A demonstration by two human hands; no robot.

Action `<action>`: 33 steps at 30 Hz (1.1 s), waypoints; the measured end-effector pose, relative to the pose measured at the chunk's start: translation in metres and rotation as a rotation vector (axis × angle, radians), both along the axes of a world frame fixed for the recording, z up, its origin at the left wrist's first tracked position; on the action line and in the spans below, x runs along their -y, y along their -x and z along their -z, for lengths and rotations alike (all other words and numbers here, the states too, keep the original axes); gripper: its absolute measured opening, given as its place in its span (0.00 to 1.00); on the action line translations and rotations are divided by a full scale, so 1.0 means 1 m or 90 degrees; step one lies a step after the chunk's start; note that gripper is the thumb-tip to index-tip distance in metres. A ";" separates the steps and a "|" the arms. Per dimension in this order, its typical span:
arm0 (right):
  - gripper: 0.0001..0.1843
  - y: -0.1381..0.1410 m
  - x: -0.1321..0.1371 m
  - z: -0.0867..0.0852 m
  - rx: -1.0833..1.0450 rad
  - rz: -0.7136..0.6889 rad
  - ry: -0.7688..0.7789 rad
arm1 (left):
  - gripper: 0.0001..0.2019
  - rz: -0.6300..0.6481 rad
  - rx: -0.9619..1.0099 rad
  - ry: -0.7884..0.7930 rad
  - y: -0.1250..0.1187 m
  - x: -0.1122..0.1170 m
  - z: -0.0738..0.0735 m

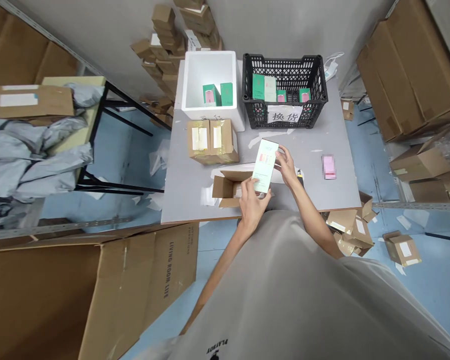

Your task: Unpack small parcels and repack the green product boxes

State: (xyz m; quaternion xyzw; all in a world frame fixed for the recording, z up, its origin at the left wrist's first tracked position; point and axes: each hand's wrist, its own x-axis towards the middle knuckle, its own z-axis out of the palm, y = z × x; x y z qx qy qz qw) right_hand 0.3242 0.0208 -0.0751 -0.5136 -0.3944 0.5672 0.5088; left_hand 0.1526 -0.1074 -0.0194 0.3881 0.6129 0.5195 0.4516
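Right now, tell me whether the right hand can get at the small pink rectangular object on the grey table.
Probably yes: nothing tall seems to stand between the right hand and the pink object, but that hand would first have to release the pale green rectangular box.

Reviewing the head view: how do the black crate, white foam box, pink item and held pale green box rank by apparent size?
1. Black crate and white foam box: too close to rank surely
2. Pale green box
3. Pink item
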 end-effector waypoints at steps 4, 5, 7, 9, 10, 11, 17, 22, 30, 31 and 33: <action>0.44 -0.007 -0.005 -0.012 0.069 0.019 -0.089 | 0.32 0.010 0.171 0.071 0.018 -0.010 0.006; 0.43 -0.009 -0.009 -0.016 0.093 0.013 -0.114 | 0.33 0.017 0.224 0.092 0.024 -0.014 0.008; 0.41 -0.011 -0.018 -0.023 0.127 -0.007 -0.143 | 0.35 0.033 0.291 0.123 0.034 -0.019 0.012; 0.40 -0.013 -0.028 -0.028 0.144 -0.026 -0.153 | 0.36 0.043 0.320 0.138 0.039 -0.021 0.015; 0.40 -0.013 -0.033 -0.031 0.149 -0.033 -0.156 | 0.36 0.045 0.328 0.142 0.040 -0.022 0.016; 0.40 -0.013 -0.037 -0.033 0.151 -0.039 -0.159 | 0.36 0.046 0.337 0.143 0.041 -0.023 0.017; 0.41 -0.011 -0.061 -0.044 0.175 -0.053 -0.201 | 0.30 0.044 0.508 0.228 0.044 -0.030 0.025; 0.35 -0.002 -0.090 -0.054 0.238 -0.077 -0.245 | 0.33 0.092 0.564 0.252 0.044 -0.040 0.028; 0.27 0.014 -0.093 -0.087 0.323 -0.114 -0.297 | 0.25 0.104 0.546 0.207 0.040 -0.050 0.029; 0.28 0.014 -0.089 -0.091 0.319 -0.113 -0.302 | 0.23 0.077 0.524 0.178 0.041 -0.050 0.029; 0.33 0.012 -0.081 -0.095 0.293 -0.105 -0.300 | 0.22 0.019 0.449 0.107 0.043 -0.048 0.027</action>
